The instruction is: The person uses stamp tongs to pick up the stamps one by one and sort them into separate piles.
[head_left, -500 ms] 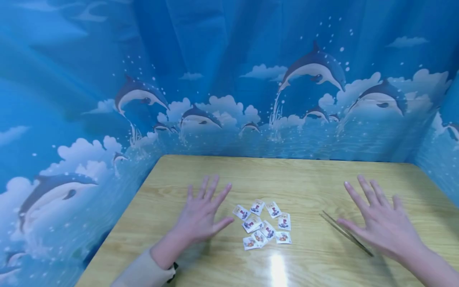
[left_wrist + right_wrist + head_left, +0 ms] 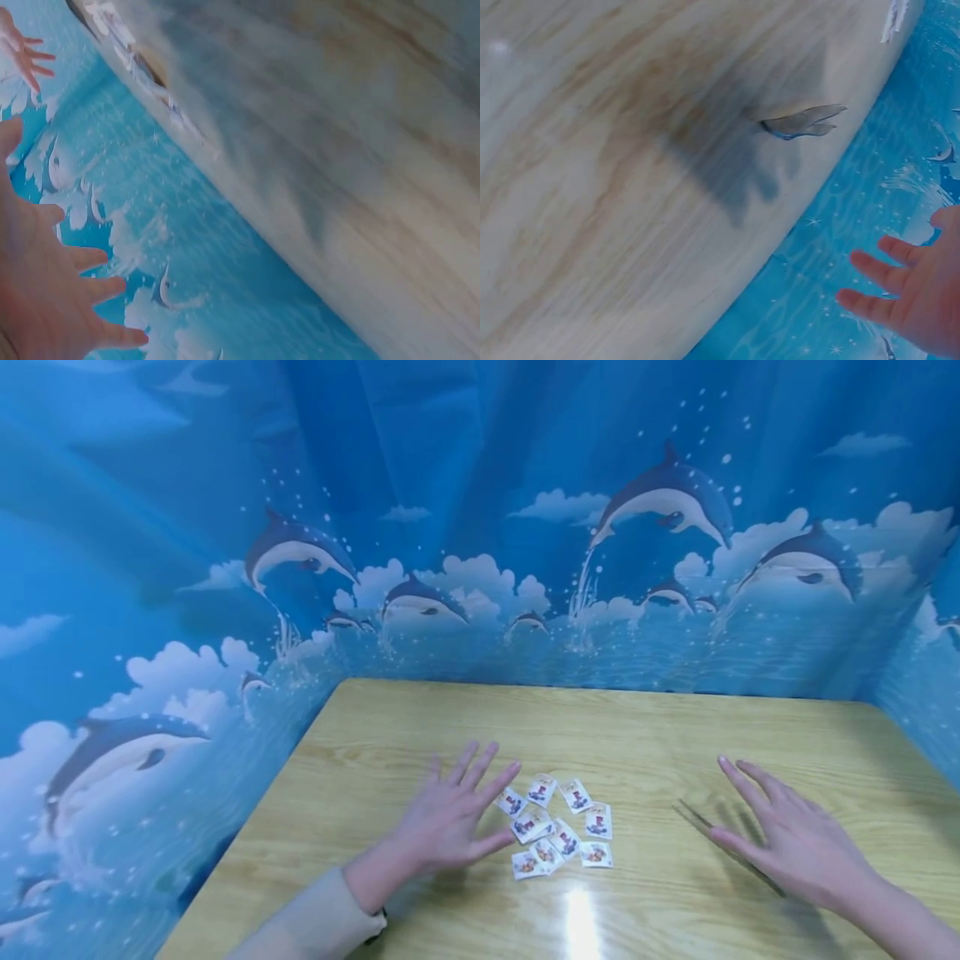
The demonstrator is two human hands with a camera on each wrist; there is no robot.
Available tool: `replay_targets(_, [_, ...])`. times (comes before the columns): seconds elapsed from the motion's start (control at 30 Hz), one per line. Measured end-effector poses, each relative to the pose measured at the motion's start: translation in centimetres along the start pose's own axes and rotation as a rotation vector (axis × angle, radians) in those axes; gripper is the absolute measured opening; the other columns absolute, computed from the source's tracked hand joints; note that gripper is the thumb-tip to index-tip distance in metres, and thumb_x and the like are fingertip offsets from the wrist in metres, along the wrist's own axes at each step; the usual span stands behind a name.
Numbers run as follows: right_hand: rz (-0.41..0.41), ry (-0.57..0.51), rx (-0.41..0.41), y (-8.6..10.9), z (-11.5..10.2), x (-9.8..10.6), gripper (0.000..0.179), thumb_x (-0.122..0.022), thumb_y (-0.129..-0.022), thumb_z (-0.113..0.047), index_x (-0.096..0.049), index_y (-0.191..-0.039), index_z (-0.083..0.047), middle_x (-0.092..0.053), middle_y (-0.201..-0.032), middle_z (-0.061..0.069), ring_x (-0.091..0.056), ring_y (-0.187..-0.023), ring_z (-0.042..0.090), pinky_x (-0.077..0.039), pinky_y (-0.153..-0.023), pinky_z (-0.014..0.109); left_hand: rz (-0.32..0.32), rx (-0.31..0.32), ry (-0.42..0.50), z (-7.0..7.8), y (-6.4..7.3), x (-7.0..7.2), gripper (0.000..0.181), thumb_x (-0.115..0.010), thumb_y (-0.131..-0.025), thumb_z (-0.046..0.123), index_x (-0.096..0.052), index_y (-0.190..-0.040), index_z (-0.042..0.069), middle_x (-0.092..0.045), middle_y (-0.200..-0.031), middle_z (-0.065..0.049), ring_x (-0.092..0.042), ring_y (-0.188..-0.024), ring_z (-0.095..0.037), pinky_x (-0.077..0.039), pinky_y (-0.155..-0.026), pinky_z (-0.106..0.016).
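My left hand (image 2: 446,822), fingers spread, hovers over the wooden table (image 2: 405,718) just left of a cluster of small printed paper cards (image 2: 531,823). Its fingertips overlap the leftmost card in the head view. Some cards lie over one another, and several show a small coloured picture. To the right, my right hand (image 2: 806,847) is held with extended fingers above a pair of metal tweezers (image 2: 693,817), which it partly covers in the head view. In the right wrist view the tweezers (image 2: 802,122) lie on the tabletop beside the hand's shadow. Both hands hold nothing.
A blue backdrop (image 2: 465,643) printed with dolphins, clouds and sea rises behind the table and along its left and right sides. A bright light reflection (image 2: 581,918) shows on the tabletop below the cards.
My left hand has moved right, closer to the cards. The right hand has turned and its fingers have come closer together. Cards and tweezers lie as before; the head view shifted slightly.
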State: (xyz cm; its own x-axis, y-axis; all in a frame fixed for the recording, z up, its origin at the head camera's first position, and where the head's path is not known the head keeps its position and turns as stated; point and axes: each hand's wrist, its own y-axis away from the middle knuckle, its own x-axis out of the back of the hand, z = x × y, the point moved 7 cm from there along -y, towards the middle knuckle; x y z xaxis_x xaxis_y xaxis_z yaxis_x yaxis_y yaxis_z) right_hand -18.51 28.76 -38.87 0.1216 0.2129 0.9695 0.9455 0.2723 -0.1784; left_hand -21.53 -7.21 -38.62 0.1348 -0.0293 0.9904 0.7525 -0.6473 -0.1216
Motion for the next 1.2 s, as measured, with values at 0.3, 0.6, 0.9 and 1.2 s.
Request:
replay_targets(0.3, [-0.018, -0.055, -0.004, 0.4, 0.8, -1.2, 0.09, -0.064, -0.089, -0.052, -0.014, -0.157, -0.021, -0.046, -0.131, 0.027, -0.054, -0.105, 0.049, -0.051, -0.054, 0.05, -0.039, -0.186, 0.084, 2.4, -0.8, -1.1, 0.08, -0.04, -0.094, 0.064, -0.002, -0.157, 0.031, 0.0, -0.161, -0.006, -0.008, -0.146, -0.03, -0.015, -0.108, -0.066])
replay_targets(0.6, [0.004, -0.098, 0.016, 0.8, 1.1, -1.6, 0.085, -0.069, -0.087, -0.047, -0.025, -0.155, -0.021, -0.055, -0.116, 0.015, -0.061, -0.086, 0.026, -0.041, -0.048, 0.032, -0.147, -0.351, 0.21, 4.2, -1.6, -2.2, 0.066, -0.036, -0.101, 0.054, -0.012, -0.157, 0.029, -0.009, -0.162, -0.004, -0.014, -0.146, -0.021, -0.024, -0.112, -0.055])
replay_targets(0.9, [0.025, -0.11, 0.038, 1.3, 1.7, -1.9, 0.076, -0.072, -0.086, -0.043, -0.039, -0.149, -0.018, -0.058, -0.108, 0.002, -0.06, -0.089, 0.023, -0.043, -0.051, 0.031, -0.214, -0.453, 0.198, 5.7, -2.2, -3.2, 0.056, -0.034, -0.104, 0.046, -0.024, -0.155, 0.027, -0.018, -0.16, -0.007, -0.019, -0.145, -0.023, -0.022, -0.115, -0.044])
replay_targets(1.2, [-0.012, -0.174, 0.044, 1.3, 2.8, -2.6, 0.063, -0.072, -0.087, -0.038, -0.05, -0.14, -0.012, -0.056, -0.104, -0.005, -0.053, -0.083, 0.005, -0.041, -0.052, 0.025, -0.268, -0.477, 0.166, 6.3, -2.6, -4.5, 0.052, -0.033, -0.105, 0.043, -0.025, -0.155, 0.03, -0.021, -0.159, -0.005, -0.02, -0.144, -0.019, -0.019, -0.116, -0.036])
